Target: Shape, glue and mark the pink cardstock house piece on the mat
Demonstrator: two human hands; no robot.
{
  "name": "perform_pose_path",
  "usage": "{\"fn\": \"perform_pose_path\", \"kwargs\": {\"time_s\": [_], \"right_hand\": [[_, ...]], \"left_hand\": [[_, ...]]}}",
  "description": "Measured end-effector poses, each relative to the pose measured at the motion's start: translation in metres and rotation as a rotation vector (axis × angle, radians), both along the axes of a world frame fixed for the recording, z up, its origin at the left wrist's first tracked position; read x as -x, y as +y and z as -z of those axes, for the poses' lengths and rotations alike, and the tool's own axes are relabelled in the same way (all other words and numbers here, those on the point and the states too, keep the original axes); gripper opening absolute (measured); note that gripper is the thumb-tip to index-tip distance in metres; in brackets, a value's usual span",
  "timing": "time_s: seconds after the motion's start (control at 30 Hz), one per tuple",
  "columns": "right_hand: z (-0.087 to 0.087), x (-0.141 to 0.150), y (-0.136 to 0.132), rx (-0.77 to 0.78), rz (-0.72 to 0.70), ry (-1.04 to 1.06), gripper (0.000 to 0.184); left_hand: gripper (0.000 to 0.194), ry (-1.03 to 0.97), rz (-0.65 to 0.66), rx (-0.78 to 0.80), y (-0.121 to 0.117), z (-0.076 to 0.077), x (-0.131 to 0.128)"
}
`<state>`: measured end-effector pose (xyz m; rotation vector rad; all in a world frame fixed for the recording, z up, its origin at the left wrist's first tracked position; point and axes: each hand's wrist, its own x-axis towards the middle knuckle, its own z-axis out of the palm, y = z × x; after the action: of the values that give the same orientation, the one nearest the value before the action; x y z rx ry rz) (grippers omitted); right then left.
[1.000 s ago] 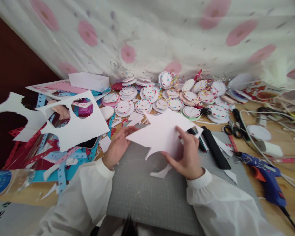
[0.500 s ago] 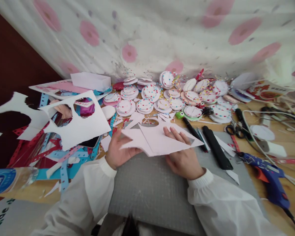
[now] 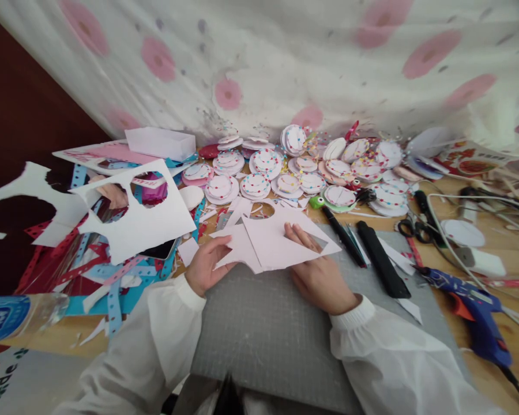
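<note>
A white paper offcut (image 3: 270, 245) with curved cut-outs and pointed corners is held just above the grey cutting mat (image 3: 259, 328). At its left end, my left hand (image 3: 205, 268) grips it between thumb and fingers. My right hand (image 3: 322, 282) holds the right side from below, its fingertips showing past the lower strip of paper. Part of the right fingers is hidden by the paper. A straight edge crosses the offcut, and I cannot tell if it is a fold or a second layer. Loose white scraps lie just behind it.
Many bead-trimmed white discs (image 3: 266, 164) line the back. To the left are cut white sheets (image 3: 155, 225), coloured strips and a water bottle (image 3: 17, 317). A black pen (image 3: 343, 236), a black cutter-like tool (image 3: 383, 262), scissors (image 3: 415, 229) and a blue glue gun (image 3: 480, 311) lie right.
The paper offcut has shifted slightly left and tilted, showing more of its upper cut-out. My left fingers have closed more over its left edge.
</note>
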<state>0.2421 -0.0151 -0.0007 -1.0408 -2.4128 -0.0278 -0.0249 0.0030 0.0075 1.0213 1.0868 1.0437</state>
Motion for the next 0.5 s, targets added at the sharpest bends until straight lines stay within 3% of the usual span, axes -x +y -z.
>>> {"fn": "perform_pose_path", "kwargs": {"time_s": [0.07,0.2,0.5], "right_hand": [[0.0,0.0,0.001,-0.001,-0.01,0.01,0.047],[-0.001,0.0,0.002,-0.024,-0.055,0.037,0.043],[-0.006,-0.003,-0.001,-0.018,-0.169,0.132,0.037]], "left_hand": [[0.053,0.085,0.006,-0.145,-0.001,0.005,0.004],[0.063,0.187,0.085,-0.227,0.001,0.009,0.009],[0.054,0.461,0.373,-0.405,-0.001,-0.008,0.019]]}}
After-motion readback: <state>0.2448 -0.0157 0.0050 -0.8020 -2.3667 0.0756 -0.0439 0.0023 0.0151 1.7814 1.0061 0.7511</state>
